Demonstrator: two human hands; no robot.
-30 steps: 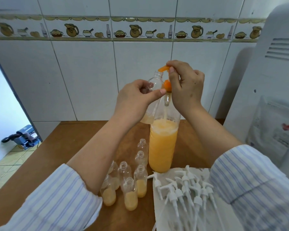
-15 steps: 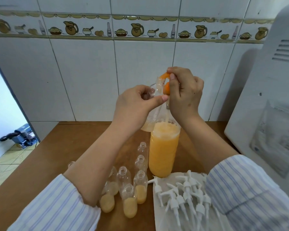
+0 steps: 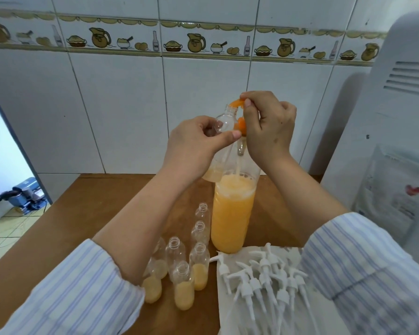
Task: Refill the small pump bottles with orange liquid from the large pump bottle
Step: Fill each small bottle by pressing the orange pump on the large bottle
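The small clear plastic bottle (image 3: 221, 141) was held up, tilted, over the wooden table (image 3: 82, 213), a little pale orange liquid pooled in its bottom end. The person's left hand (image 3: 196, 146) gripped it round the shoulder, thumb laid across the front. Its open mouth sat right under the spout of the orange pump head (image 3: 238, 110), which the right hand (image 3: 267, 124) pinched from above with curled fingers. The large clear bottle of orange liquid (image 3: 232, 213) stood on the table just below both hands. Compared with half a second before, little had shifted: both hands kept their grips, and the spout stayed at the small bottle's mouth. In front of the big bottle stood a cluster of open small bottles (image 3: 182, 269), some part-filled, beside a heap of white pump tops (image 3: 264, 279) lying on a white sheet (image 3: 293, 320).
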